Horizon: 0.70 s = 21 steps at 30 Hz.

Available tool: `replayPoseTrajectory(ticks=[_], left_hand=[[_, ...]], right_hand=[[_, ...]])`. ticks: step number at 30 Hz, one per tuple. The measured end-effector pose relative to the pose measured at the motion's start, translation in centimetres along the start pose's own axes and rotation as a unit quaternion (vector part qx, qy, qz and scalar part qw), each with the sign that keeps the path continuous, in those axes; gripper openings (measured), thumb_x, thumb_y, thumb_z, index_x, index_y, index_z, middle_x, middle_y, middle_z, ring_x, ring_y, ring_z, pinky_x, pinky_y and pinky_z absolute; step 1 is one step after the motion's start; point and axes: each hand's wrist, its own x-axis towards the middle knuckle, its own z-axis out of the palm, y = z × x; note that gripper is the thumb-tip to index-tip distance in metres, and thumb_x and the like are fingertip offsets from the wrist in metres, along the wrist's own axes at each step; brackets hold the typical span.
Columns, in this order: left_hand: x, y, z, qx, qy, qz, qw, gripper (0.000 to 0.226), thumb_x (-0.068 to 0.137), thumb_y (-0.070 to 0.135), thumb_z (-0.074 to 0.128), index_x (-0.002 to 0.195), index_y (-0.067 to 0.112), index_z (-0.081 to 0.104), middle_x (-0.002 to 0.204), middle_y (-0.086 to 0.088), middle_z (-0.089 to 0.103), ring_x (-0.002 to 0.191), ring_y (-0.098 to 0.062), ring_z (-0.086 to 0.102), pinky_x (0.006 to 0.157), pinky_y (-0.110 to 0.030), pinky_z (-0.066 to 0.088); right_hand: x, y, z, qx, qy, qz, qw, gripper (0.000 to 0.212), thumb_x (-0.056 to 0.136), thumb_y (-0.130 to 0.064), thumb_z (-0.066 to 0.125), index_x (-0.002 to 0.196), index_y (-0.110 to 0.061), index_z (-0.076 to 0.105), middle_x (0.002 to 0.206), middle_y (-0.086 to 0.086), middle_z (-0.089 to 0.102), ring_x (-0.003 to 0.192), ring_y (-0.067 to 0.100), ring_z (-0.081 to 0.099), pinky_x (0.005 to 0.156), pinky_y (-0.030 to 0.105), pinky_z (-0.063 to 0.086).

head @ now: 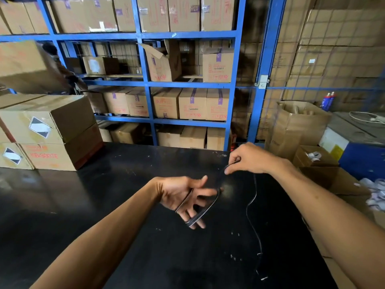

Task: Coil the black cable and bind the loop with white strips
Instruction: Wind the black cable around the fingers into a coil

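The black cable (pixel 208 209), seemingly thin, light and limp, loops round the spread fingers of the left hand (pixel 183 195) over the table (pixel 104 195), its slack tail trailing beside, while the right hand (pixel 250 158) pinches it near the loop, probably the best hold.

Left hand (pixel 183 195) outspread, right hand (pixel 250 158) in a pinch

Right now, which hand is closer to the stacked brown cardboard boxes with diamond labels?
Left. The left hand, looped with thin black cable, is over the black table's middle, right of the stacked cardboard boxes; the right hand pinches the cable farther right.
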Motion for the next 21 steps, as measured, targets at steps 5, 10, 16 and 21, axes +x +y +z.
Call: replayPoseTrajectory(ticks=[5,10,16,21], left_hand=[[-0.1,-1.3,-2.0,-0.154,0.232,0.122,0.953,0.052,0.086,0.070,0.047,0.124,0.034,0.047,0.122,0.000,0.036,0.078,-0.024,0.047,0.075,-0.038,0.038],[-0.9,0.7,-2.9,-0.293,0.269,0.299,0.868,0.045,0.092,0.063,0.047,0.110,0.029,0.071,0.112,-0.001,0.050,0.107,-0.042,0.053,0.099,-0.052,0.033],[-0.8,2.5,-1.3,-0.296,0.109,0.360,0.878,0.054,0.100,0.058,0.033,0.144,0.032,0.050,0.142,-0.011,0.053,0.137,-0.059,0.033,0.114,-0.072,0.016],[-1.9,3.3,1.2,-0.219,-0.049,0.318,0.921,0.057,0.102,0.061,0.020,0.154,0.040,0.026,0.167,-0.009,0.005,0.143,-0.062,0.007,0.114,-0.074,0.000]], right_hand=[[-1.4,-1.7,0.1,0.130,0.053,-0.012,0.990,0.015,0.083,-0.056,0.075,0.079,-0.043,0.079,0.075,-0.023,0.073,0.073,-0.004,0.066,0.064,0.023,0.047],[-3.3,-2.7,7.1,0.311,0.019,-0.037,0.949,0.023,0.100,-0.045,0.055,0.103,-0.045,0.078,0.060,-0.010,0.057,0.057,0.000,0.053,0.055,0.018,0.045],[-3.7,-2.4,14.0,0.416,-0.072,-0.011,0.906,0.030,0.104,-0.051,0.050,0.122,-0.042,0.073,0.070,-0.004,0.062,0.058,0.011,0.053,0.062,0.028,0.050],[-2.7,-0.7,13.8,0.332,-0.059,0.032,0.941,0.040,0.089,-0.071,0.060,0.104,-0.040,0.080,0.067,-0.005,0.066,0.059,0.012,0.057,0.063,0.029,0.052]])
